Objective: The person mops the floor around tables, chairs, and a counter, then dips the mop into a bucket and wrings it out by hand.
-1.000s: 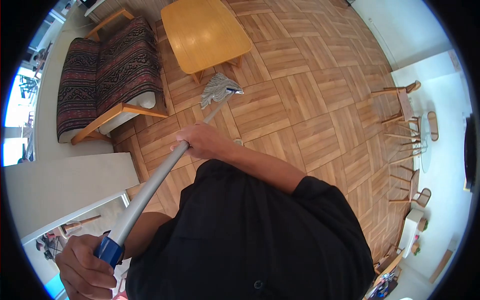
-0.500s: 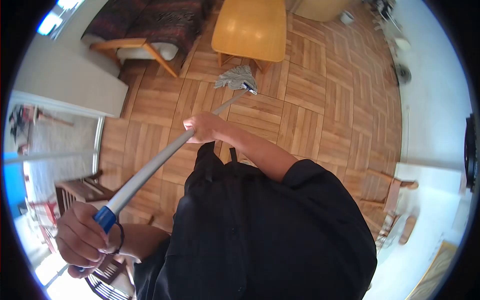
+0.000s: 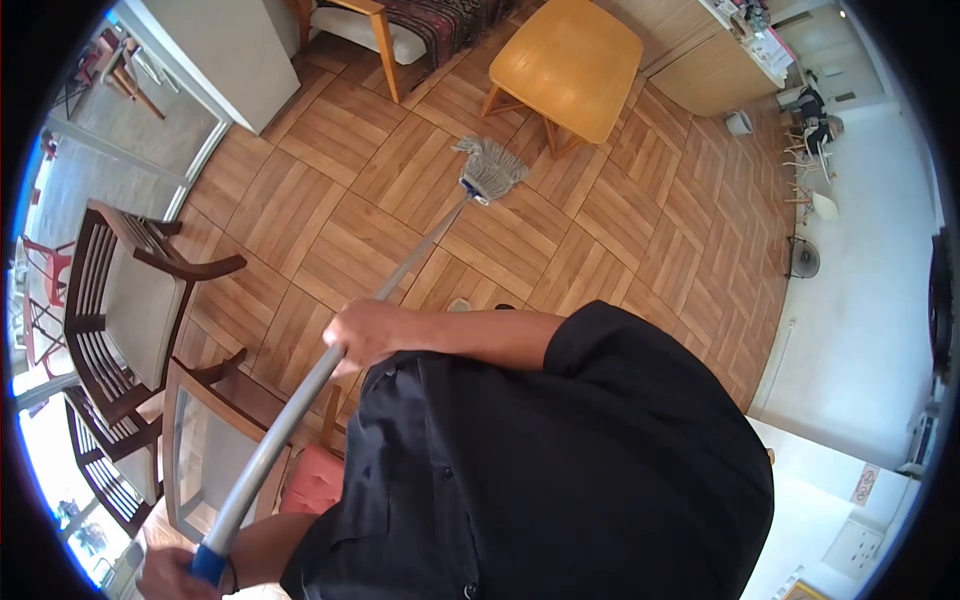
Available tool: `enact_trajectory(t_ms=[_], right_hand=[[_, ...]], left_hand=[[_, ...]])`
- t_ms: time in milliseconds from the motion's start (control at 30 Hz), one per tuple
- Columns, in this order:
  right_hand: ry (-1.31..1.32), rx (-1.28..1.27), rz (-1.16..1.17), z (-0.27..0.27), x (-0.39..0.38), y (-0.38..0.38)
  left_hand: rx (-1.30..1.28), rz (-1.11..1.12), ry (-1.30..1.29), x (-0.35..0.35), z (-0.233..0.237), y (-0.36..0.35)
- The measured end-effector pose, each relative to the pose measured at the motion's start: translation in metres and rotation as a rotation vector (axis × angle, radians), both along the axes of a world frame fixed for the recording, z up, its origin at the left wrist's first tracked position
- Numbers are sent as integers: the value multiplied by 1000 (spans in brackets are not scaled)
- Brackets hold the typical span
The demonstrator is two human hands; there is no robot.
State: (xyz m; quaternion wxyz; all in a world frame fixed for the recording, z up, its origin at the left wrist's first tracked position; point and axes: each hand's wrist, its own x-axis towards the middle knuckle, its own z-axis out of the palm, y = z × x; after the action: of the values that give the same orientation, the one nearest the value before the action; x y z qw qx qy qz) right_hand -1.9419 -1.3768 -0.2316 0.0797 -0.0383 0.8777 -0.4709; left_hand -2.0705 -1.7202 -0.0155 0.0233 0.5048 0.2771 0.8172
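Note:
A mop [image 3: 290, 418] with a long grey metal handle slants across the view. Its grey string head [image 3: 497, 168] lies on the wooden floor [image 3: 390, 215], just short of the yellow table [image 3: 565, 65]. Closed around the middle of the handle is my right hand [image 3: 365, 333]. Down at the lower left, my left hand [image 3: 175, 575] grips the handle's top end by its blue collar, and the frame edge partly cuts it off.
Dark wooden chairs [image 3: 140, 290] and a glass-topped table [image 3: 215, 450] stand at left. A cushioned armchair [image 3: 385, 40] is at the top. Along the right wall are a fan [image 3: 803, 258] and a white bin [image 3: 738, 122].
My view has turned, bringing the chairs on the left further in. The mop strings, earlier trailing left of the clamp, now spread up and right. Both hands keep their hold.

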Motion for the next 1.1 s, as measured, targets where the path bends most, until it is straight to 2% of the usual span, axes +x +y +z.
enact_trajectory(t_ms=[67, 167, 300, 367, 400, 433, 467, 533, 633, 700, 767, 833, 867, 967, 1100], right_hand=[[-5, -16, 144, 5, -10, -35], [-179, -36, 188, 6, -20, -64], [-37, 154, 82, -34, -33, -62], [-1, 172, 102, -63, -35, -43], [12, 185, 68, -71, -34, -28], [29, 200, 38, -78, -33, -10], [-21, 237, -22, -79, -32, 8], [-106, 296, -106, -86, -27, 45], [-171, 397, -155, -108, -21, 112], [-127, 665, -268, -133, -12, 152], [-249, 821, -381, -134, 6, 177], [-389, 830, -501, -145, 19, 190], [-458, 832, -564, -150, 23, 198], [-424, 746, -621, -145, 35, 199], [-181, 740, -663, -138, 30, 178]], left_hand=[[-14, -126, 39, 9, 22, -8], [-43, -294, 78, 30, 46, 33], [105, -243, 109, 6, -6, 35], [102, -322, 13, 7, -18, 59], [296, -373, -205, 20, -21, 82], [248, -313, -171, 15, -32, 91], [89, -209, -37, 3, -46, 89], [-43, -119, 11, -1, -73, 104], [-166, -130, -104, 6, -115, 149], [-360, -109, -192, 18, -134, 177], [-491, -140, -153, 29, -171, 205], [-578, -286, -135, 37, -197, 225], [-557, -315, -92, 39, -203, 233], [-582, -319, -16, 36, -197, 238], [-579, -279, -6, 21, -174, 229]])
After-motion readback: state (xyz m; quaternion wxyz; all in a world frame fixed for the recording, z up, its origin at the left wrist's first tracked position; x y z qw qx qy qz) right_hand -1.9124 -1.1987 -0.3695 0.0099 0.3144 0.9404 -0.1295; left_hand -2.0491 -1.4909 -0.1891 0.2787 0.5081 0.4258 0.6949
